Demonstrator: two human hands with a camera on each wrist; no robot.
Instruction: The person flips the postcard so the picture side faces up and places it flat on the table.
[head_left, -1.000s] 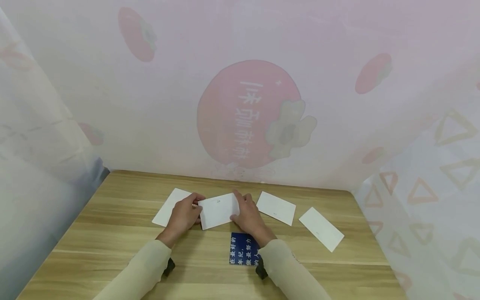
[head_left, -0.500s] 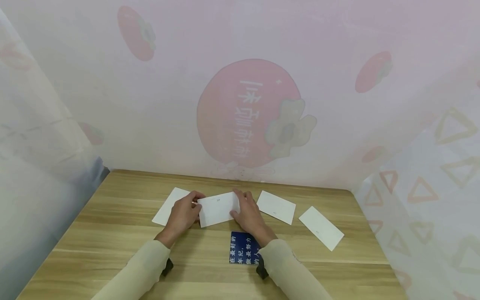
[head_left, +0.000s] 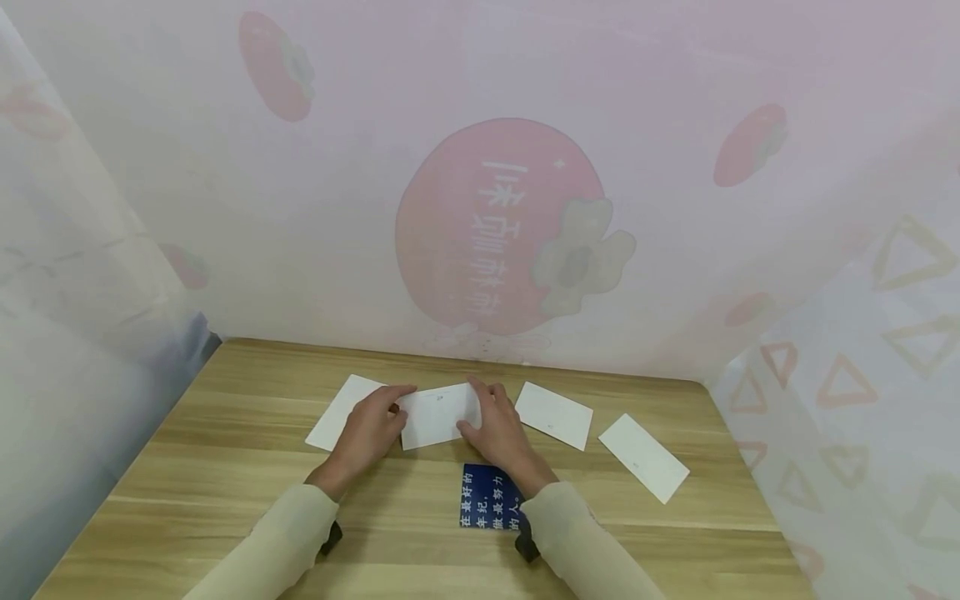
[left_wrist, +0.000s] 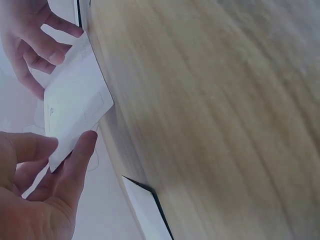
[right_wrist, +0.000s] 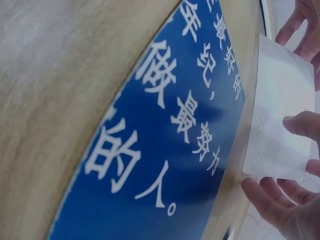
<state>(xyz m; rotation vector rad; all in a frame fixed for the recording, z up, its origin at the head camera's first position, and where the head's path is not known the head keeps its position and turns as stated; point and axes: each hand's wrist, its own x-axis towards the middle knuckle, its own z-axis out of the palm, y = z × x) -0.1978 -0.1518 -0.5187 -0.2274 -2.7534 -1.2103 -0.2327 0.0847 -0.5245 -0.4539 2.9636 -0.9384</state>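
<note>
A white postcard (head_left: 437,419) is held up between both hands above the table, blank writing side towards me; small printed circles run along one edge in the right wrist view. My left hand (head_left: 367,427) pinches its left end between thumb and fingers. The right hand (head_left: 498,429) grips the opposite end, thumb on the near face (right_wrist: 280,100) of the postcard. Another white postcard (head_left: 337,417) lies partly behind the left hand. Below the right hand lies a dark blue postcard (head_left: 483,497) with white characters, partly covered by the right wrist.
Two more white postcards, the nearer (head_left: 555,415) and the farther (head_left: 643,458), lie right of the hands. The wooden table (head_left: 225,500) meets a pale printed curtain (head_left: 322,250) at its back edge. Curtains also hang at both sides.
The held postcard has tipped slightly, its lower edge rising a little. The left hand's fingers have shifted slightly along its left end. The postcards on the table have not moved.
</note>
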